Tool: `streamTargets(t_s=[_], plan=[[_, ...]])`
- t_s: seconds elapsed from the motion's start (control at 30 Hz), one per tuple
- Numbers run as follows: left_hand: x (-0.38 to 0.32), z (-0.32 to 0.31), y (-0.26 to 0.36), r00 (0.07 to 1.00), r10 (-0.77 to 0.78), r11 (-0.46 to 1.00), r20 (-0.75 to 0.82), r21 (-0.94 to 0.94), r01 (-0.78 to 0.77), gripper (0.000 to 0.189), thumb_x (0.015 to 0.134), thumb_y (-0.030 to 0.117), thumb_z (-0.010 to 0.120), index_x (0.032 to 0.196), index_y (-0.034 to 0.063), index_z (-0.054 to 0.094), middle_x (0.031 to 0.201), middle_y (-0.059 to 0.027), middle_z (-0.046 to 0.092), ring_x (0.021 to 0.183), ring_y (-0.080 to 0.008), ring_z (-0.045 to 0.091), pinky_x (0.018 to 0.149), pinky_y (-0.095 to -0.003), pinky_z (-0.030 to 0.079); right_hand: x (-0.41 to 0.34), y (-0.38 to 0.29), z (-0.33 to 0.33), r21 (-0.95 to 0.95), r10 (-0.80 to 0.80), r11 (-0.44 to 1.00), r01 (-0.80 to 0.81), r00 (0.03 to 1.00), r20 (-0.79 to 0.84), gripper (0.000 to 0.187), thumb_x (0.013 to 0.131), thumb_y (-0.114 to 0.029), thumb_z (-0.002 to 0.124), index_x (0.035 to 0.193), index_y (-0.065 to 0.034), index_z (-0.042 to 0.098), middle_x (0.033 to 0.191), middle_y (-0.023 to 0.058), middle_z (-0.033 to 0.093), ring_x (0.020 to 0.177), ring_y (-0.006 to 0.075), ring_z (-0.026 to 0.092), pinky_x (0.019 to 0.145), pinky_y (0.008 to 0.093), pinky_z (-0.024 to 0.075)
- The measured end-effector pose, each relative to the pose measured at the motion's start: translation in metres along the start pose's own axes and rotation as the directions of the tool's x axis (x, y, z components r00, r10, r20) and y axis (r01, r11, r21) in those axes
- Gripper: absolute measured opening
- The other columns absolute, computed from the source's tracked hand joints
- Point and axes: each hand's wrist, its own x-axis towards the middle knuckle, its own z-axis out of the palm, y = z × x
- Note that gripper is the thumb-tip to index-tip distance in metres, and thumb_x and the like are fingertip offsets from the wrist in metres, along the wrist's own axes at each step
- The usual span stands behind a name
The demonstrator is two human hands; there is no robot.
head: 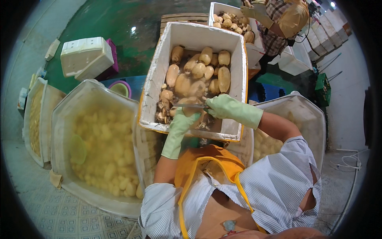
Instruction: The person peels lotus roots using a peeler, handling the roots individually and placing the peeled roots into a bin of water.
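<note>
My right hand (223, 107), in a pale green rubber glove, grips a knife (189, 105) whose blade points left. Just below the blade, my left hand (184, 121), gloved alike, holds a lotus root segment (193, 111), partly hidden by blade and fingers. Both hands are over the near part of a white foam box (151, 86) with an orange-yellow outer edge. Inside it lie several brownish lotus root segments (198, 70) in murky water. Trimmed ends and dark scraps (162, 116) are heaped in the near left corner of the box.
On the left, a large white tub (95, 85) holds peeled pale pieces in cloudy water, with a green basket (78, 149). Another tub (320, 128) stands at right. Beyond the box, a co-worker (273, 27) stands by a second foam box (212, 13). Foam boxes (86, 58) lie back left.
</note>
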Motion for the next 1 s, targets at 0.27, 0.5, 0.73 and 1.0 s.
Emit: streamTargets(t_s=[0.27, 0.5, 0.73, 1.0], plan=[[0.002, -0.001, -0.012, 0.997, -0.064, 0.998, -0.044, -0.019, 0.063, 0.036, 0.078, 0.008, 0.073, 0.110, 0.0032, 0.060, 0.103, -0.0057, 0.067, 0.093, -0.0136, 0.063, 0.079, -0.0275, 0.051, 0.015, 0.017, 0.042, -0.175, -0.091, 0.983, 0.055, 0.974, -0.205, 0.029, 0.083, -0.027, 0.059, 0.100, -0.0043, 0.059, 0.059, 0.0108, 0.060, 0.053, 0.0284, 0.062, 0.048, 0.0388, 0.0475], [0.000, 0.000, -0.014, 0.995, -0.048, 0.999, -0.086, -0.015, 0.047, 0.037, 0.078, 0.012, 0.074, 0.111, 0.0022, 0.060, 0.105, -0.0060, 0.067, 0.093, -0.0145, 0.063, 0.081, -0.0277, 0.050, 0.014, 0.007, 0.035, -0.154, -0.084, 0.987, 0.050, 0.972, -0.220, 0.029, 0.080, -0.023, 0.061, 0.102, -0.0037, 0.059, 0.058, 0.0103, 0.060, 0.052, 0.0286, 0.061, 0.048, 0.0394, 0.0468], [0.009, -0.011, -0.039, 0.999, -0.046, 0.998, 0.005, -0.030, 0.046, 0.040, 0.079, 0.013, 0.074, 0.114, 0.0039, 0.059, 0.106, -0.0056, 0.066, 0.095, -0.0142, 0.062, 0.081, -0.0279, 0.050, 0.014, -0.010, 0.030, -0.120, -0.009, 0.993, -0.014, 0.982, -0.189, 0.012, 0.084, -0.014, 0.054, 0.087, -0.0025, 0.056, 0.074, 0.0192, 0.065, 0.071, 0.0350, 0.066, 0.059, 0.0445, 0.0505], [-0.008, -0.001, -0.006, 0.999, -0.008, 0.992, -0.053, -0.125, 0.001, 0.038, 0.079, 0.014, 0.074, 0.113, 0.0041, 0.059, 0.107, -0.0058, 0.065, 0.097, -0.0144, 0.061, 0.083, -0.0281, 0.049, 0.026, 0.019, 0.045, -0.212, -0.102, 0.976, 0.050, 0.965, -0.242, 0.010, 0.082, -0.017, 0.058, 0.083, -0.0069, 0.055, 0.064, 0.0130, 0.062, 0.059, 0.0309, 0.064, 0.053, 0.0422, 0.0505]])
